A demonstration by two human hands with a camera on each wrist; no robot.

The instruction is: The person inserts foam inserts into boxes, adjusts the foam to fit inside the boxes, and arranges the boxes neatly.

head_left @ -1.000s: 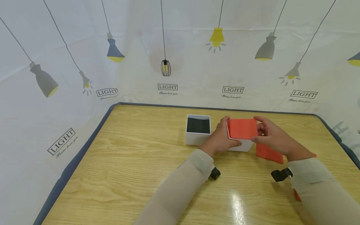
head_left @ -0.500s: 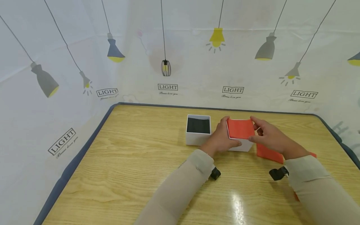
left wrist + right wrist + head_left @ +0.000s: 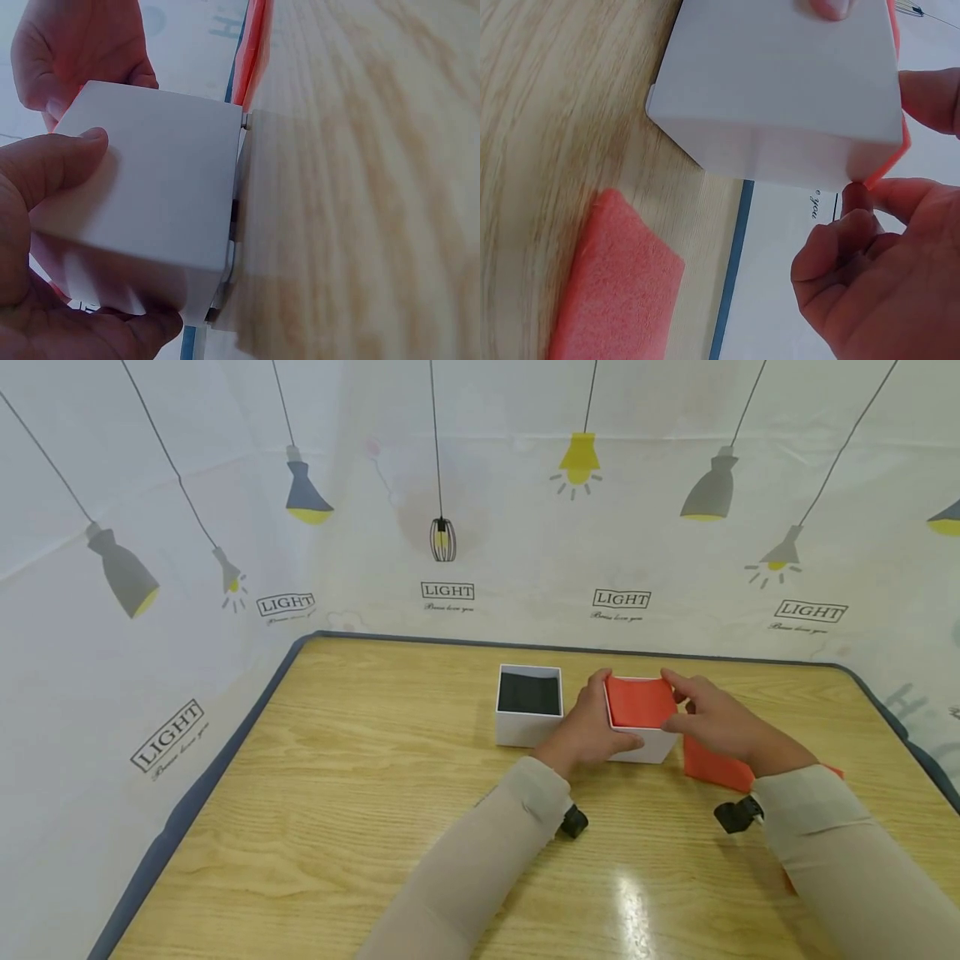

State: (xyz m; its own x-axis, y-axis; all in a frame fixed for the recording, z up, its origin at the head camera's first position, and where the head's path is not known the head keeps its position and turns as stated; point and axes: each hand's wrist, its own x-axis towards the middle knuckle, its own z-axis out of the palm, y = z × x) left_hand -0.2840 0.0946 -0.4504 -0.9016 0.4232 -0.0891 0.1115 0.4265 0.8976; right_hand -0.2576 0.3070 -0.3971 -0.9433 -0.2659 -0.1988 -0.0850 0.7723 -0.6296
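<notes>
One white box (image 3: 654,747) sits on the tabletop (image 3: 337,793), clasped by the left hand (image 3: 588,731); the right hand (image 3: 717,718) pinches red foam (image 3: 641,702) at its mouth: ease both corners down evenly.

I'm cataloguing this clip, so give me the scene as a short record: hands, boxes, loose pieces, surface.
left hand: grips right white box
right hand: thumb and fingers at red sheet's right edge
right white box: red sheet in its opening
left white box: black piece inside
loose red piece: right of right white box, partly hidden
surface: wooden table
</notes>
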